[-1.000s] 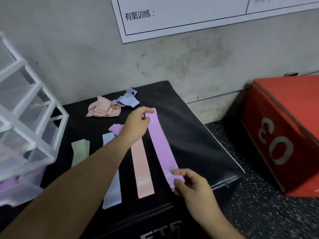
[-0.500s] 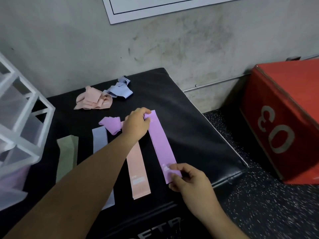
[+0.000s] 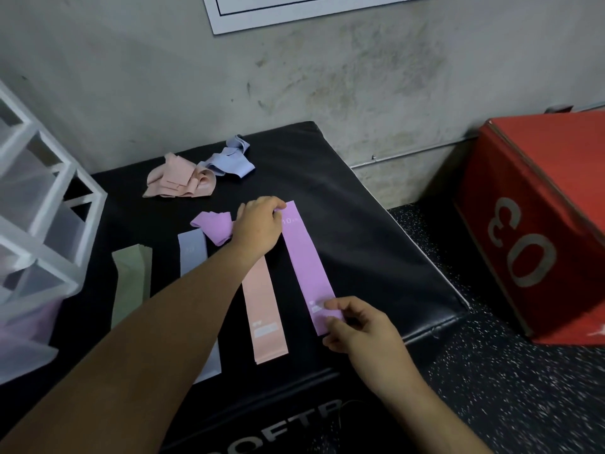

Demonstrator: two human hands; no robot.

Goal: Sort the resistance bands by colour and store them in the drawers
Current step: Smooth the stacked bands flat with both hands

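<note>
**Head view: laying a purple band flat at the end of the row**

Drawing the purple band out straight on the black padded box, far end toward the wall, near end close to the front edge. Pinching the near end with the right hand, thumb on top and forefinger curled beneath, the other fingers loosely folded and holding nothing. Gripping the far corner with the left hand, fingers curled and bunched over it. Pinching there too, by the look of it, though hiding the thumb from this angle.

Pulling from both ends, probably to take out the slack and to show the colour and the printed mark plainly. Setting it just beside the pink band, next in turn to the pale blue band and the green band, all flat and roughly parallel. Building one lane per colour, seemingly, so as to send each lane to its own drawer.

Leaving a crumpled purple band just left of the left hand, overlapping the top of the blue strip; likely due for this same lane. Leaving the pink heap and the blue heap bunched near the wall, touching each other, not yet straightened.

Working beside the white drawer unit at the left; showing a faint pinkish tint through a lower drawer, too blurred to name. Judging the sorting as partly done, with both heaps waiting.
</note>
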